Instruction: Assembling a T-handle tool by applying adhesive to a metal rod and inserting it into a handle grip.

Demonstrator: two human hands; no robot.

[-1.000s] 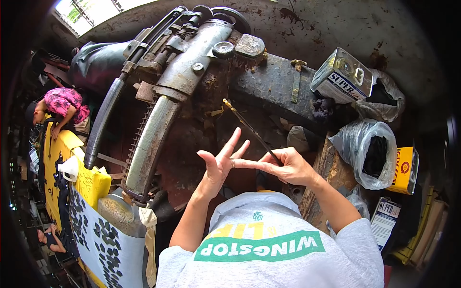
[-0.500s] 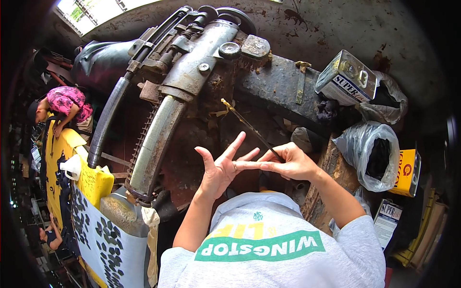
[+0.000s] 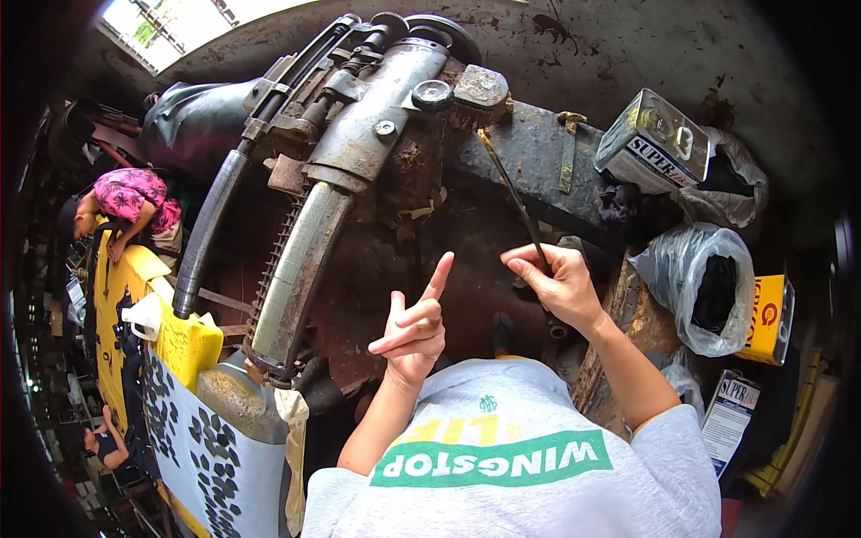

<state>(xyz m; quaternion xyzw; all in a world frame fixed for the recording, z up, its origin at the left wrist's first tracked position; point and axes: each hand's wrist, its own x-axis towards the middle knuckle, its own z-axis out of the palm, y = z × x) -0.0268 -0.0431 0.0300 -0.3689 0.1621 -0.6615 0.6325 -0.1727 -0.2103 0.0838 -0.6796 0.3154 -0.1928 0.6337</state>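
Note:
My right hand [image 3: 565,285] grips a thin dark stick [image 3: 514,188], held at a slant with its far end up and to the left. A yellowish residue coats that far tip, which shows in front of the grey metal beam. My left hand [image 3: 417,332] is raised apart from it and holds nothing. Its index finger points up, while the other fingers bend loosely and stand apart. Ahead and to the left of my left hand is a large worn machine [image 3: 372,108] with a curved metal arm [image 3: 300,278].
A sheet [image 3: 184,430] with several dark pieces lies at the left, beside a yellow jug [image 3: 184,336]. Two people [image 3: 139,202] are farther left. At the right stand a metal can [image 3: 650,143], a bag-lined container [image 3: 695,291], a yellow tin [image 3: 767,318] and a wooden beam [image 3: 628,341].
My hands have moved apart; before, the left fingers touched the right hand. My right hand has shifted slightly right and the stick stands steeper. Several left fingers have curled in.

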